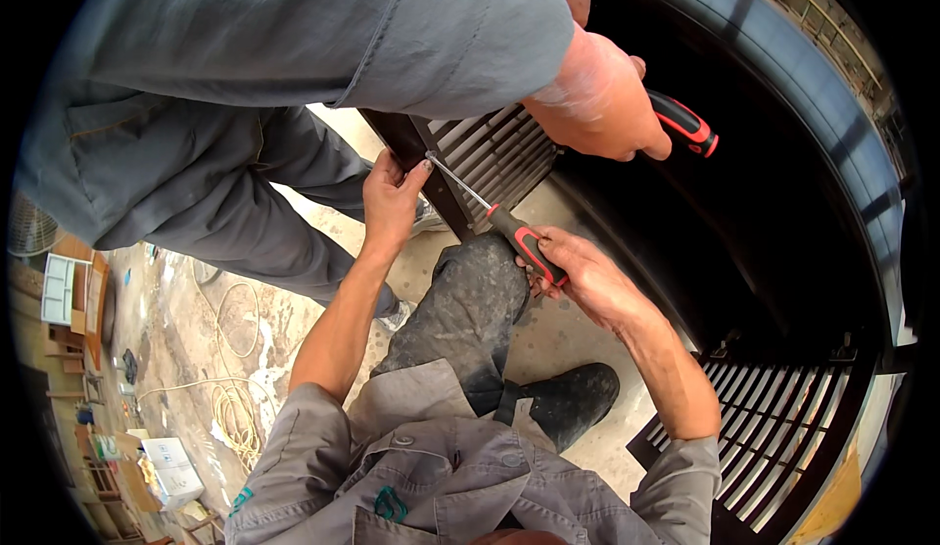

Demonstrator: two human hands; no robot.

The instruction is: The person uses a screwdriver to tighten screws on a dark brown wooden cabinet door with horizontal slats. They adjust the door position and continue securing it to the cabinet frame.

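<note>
My right hand (pixel 587 276) is wrapped round the red and black handle of a screwdriver (pixel 529 241). Its metal shaft slants up and left to a small metallic piece on the dark frame of a slatted panel (pixel 411 141). At that tip, my left hand (pixel 392 202) grips the frame's edge between thumb and fingers. I cannot make out whether a screw sits there. Above, a co-worker's hand (pixel 607 99) holds a second red and black screwdriver (pixel 685 124), its shaft hidden. My knee (pixel 470 285) is bent just beneath the panel.
A large dark curved furniture body (pixel 754 202) fills the right side. Another slatted panel (pixel 774 427) with metal hinges lies at lower right. The co-worker's sleeved arm (pixel 441 36) crosses the top. On the left floor lie a coiled hose (pixel 235 413) and a white box (pixel 171 472).
</note>
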